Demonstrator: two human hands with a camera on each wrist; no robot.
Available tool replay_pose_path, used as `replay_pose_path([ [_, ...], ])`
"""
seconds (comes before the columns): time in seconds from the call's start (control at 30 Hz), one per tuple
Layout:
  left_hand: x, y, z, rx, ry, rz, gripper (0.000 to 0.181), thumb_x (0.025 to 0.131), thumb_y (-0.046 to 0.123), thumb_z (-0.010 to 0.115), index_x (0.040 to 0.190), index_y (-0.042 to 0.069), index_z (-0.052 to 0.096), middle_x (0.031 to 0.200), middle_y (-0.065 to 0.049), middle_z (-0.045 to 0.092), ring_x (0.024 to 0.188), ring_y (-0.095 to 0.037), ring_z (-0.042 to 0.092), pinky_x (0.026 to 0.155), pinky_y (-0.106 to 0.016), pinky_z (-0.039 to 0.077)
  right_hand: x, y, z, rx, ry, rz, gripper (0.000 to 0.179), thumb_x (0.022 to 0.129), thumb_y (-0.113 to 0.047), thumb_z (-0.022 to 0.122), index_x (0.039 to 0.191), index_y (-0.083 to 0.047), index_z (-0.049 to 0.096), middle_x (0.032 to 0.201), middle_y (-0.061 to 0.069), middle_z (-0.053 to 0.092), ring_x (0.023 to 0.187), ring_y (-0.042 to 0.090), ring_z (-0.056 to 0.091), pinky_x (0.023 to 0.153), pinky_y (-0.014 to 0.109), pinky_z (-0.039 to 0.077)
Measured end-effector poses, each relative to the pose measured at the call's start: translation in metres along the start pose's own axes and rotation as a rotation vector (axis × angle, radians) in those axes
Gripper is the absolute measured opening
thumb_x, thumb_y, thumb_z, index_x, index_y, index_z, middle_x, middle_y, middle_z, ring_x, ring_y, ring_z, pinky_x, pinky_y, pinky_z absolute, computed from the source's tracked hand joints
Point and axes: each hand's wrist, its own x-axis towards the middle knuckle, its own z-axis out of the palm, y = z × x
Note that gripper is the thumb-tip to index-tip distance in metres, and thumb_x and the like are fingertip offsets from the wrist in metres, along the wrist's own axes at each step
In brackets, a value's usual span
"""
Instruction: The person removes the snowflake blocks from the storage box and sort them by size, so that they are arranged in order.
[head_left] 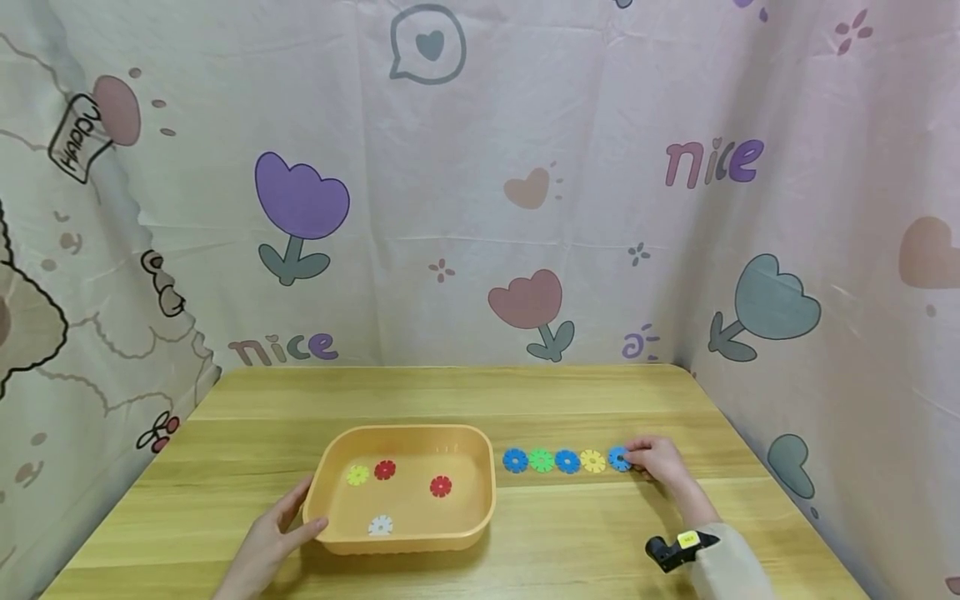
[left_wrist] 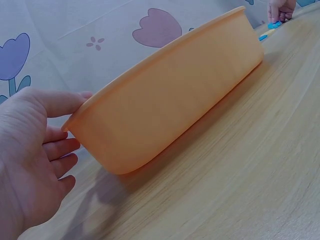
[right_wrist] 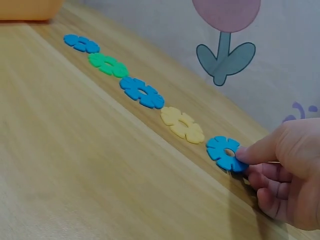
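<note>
My left hand (head_left: pixel 273 529) holds the near left corner of a shallow orange plastic tray (head_left: pixel 427 544), its thumb over the rim and the other fingers against the outside wall. At the right end of a row of snowflake discs, my right hand (head_left: pixel 663 462) pinches a blue snowflake disc (right_wrist: pixel 220 150) between thumb and fingers. In the right wrist view this disc tilts slightly, close over the table. Left of it lie a yellow disc (right_wrist: pixel 180 124), a blue disc (right_wrist: pixel 141 92), a green disc (right_wrist: pixel 108 65) and another blue disc (right_wrist: pixel 81 43).
Inside the tray lie a yellow disc (head_left: pixel 357 475), two red discs (head_left: pixel 385 470) and a white disc (head_left: pixel 380 525), spread apart. The wooden table (head_left: pixel 600 533) ends at a printed curtain (head_left: pixel 450 208) behind and at both sides. A black wrist camera (head_left: pixel 678 550) sits on my right sleeve.
</note>
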Motion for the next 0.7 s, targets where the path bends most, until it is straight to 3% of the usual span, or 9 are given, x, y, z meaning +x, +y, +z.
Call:
replay_pose_path([
  [0.33, 0.000, -0.002, 0.000, 0.010, 0.014, 0.013, 0.074, 0.088, 0.018, 0.063, 0.142, -0.009, 0.021, 0.146, -0.031, 0.017, 0.133, -0.048, 0.013, 0.105, -0.060, 0.015, 0.002, -0.002, 0.004, -0.114, 0.030, -0.043, 0.018, 0.081, -0.003, 0.064, 0.093, 0.010, 0.064, 0.067, 0.002, 0.056, 0.055, 0.014, 0.047, 0.047, 0.025, 0.041],
  [0.53, -0.001, -0.002, 0.000, 0.019, 0.013, 0.009, 0.074, 0.089, 0.020, 0.062, 0.143, -0.009, 0.020, 0.146, -0.030, 0.017, 0.133, -0.048, 0.014, 0.105, -0.059, 0.017, 0.000, -0.004, 0.003, -0.047, 0.031, -0.020, 0.020, 0.082, -0.002, 0.064, 0.095, 0.012, 0.062, 0.065, 0.004, 0.054, 0.055, 0.015, 0.048, 0.047, 0.025, 0.042],
  [0.7, -0.001, 0.000, 0.001, 0.012, 0.011, -0.019, 0.075, 0.089, 0.022, 0.062, 0.144, -0.007, 0.020, 0.147, -0.030, 0.016, 0.134, -0.047, 0.014, 0.105, -0.058, 0.020, -0.001, -0.017, -0.002, -0.024, 0.008, -0.036, 0.024, 0.086, -0.003, 0.061, 0.103, 0.014, 0.058, 0.079, 0.009, 0.061, 0.065, 0.017, 0.054, 0.055, 0.029, 0.049],
])
